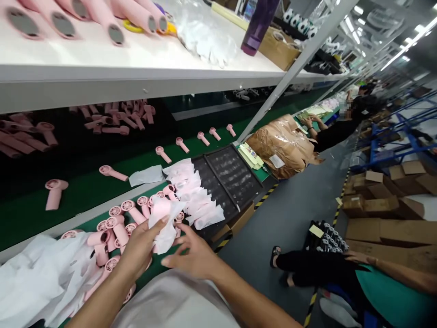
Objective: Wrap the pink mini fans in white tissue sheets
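Observation:
My left hand (141, 246) grips a white plastic bag (167, 218) with a pink handheld fan inside it, held just above the workbench. My right hand (193, 255) is beside it, fingers spread and touching the bag's lower edge. Under my hands lies a heap of pink fans (114, 225). A fanned-out stack of bagged fans (196, 196) lies just beyond the held bag.
Pink fans (164, 154) ride the green conveyor belt (85, 191) behind the bench. Loose white bags (37, 278) pile at the left. Black trays (228, 175) sit to the right. A shelf (102, 68) overhead holds more fans. A person's legs (307, 269) and cardboard boxes (385, 214) fill the aisle.

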Demonstrator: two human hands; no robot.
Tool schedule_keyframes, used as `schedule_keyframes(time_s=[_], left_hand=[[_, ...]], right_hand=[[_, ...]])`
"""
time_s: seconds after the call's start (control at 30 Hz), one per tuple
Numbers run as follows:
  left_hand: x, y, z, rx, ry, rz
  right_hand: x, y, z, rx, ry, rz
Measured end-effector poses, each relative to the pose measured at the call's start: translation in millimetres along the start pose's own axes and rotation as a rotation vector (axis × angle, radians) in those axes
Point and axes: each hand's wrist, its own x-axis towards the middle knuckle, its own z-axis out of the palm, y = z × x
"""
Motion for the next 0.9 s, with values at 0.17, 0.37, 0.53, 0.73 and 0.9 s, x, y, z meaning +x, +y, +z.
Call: schedule_keyframes(time_s=[0.17,0.37,0.53,0.73,0.9], left_hand=[[23.3,-60.9,16.7,0.174,-0.406,-0.378],[63.2,-135.7,36.2,0.049,-0.26,-0.596],[109.8,-166.7,37.0,0.051,-0.042,-0.654],[110.0,-170.9,20.2,0.101,-0.008,-0.674],[102.6,-140.5,-15.1,0.224,0.012,-0.499]], right_hand=[[-3.7,34.5,-71.7,0.208,0.121,0.11],[29.7,85.9,-123.7,-0.23,0.526,0.412],[89.3,102.7,-168.1,-0.52,0.741,0.547],[103.6,107.0,-132.3,-0.714,0.785,0.514],[67.2,102.0,-127.5,-0.825,0.788,0.225]])
